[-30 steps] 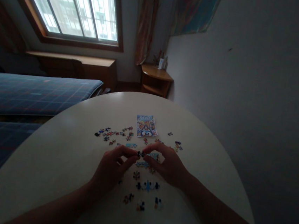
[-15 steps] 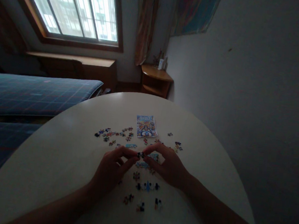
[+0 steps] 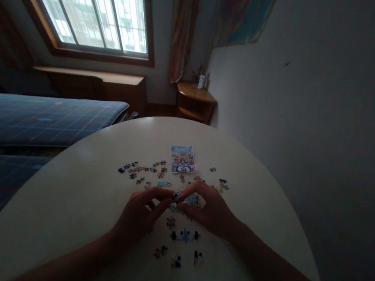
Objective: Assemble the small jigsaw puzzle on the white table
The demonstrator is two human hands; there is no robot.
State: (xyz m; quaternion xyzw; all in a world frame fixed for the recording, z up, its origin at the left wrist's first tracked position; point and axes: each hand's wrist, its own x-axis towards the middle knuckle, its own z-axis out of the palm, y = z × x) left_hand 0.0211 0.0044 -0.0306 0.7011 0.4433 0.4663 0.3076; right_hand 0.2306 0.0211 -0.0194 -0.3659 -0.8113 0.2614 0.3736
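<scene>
Just above the white round table (image 3: 95, 202), my left hand (image 3: 143, 209) and my right hand (image 3: 209, 209) meet over a small dark-and-white puzzle piece (image 3: 177, 196). Thumb and forefinger of each hand pinch it, one hand per side; whether it is one piece or two joined is too small to tell. Partly hidden below the right fingers lies a light-blue joined puzzle section (image 3: 192, 199). Nearer me are a row of joined blue-and-white pieces (image 3: 185, 235), a reddish piece (image 3: 171, 221) and several loose pieces (image 3: 176, 261).
A colourful printed puzzle picture (image 3: 184, 160) lies beyond my hands. Scattered puzzle pieces (image 3: 138, 169) spread to its left, with a few more pieces (image 3: 223, 183) on the right. A plaid-covered bed (image 3: 43, 122) stands left of the table, a wall (image 3: 306, 147) to the right.
The piece between my fingertips has been turned and now shows more of its patterned face. Both hands stay in nearly the same place.
</scene>
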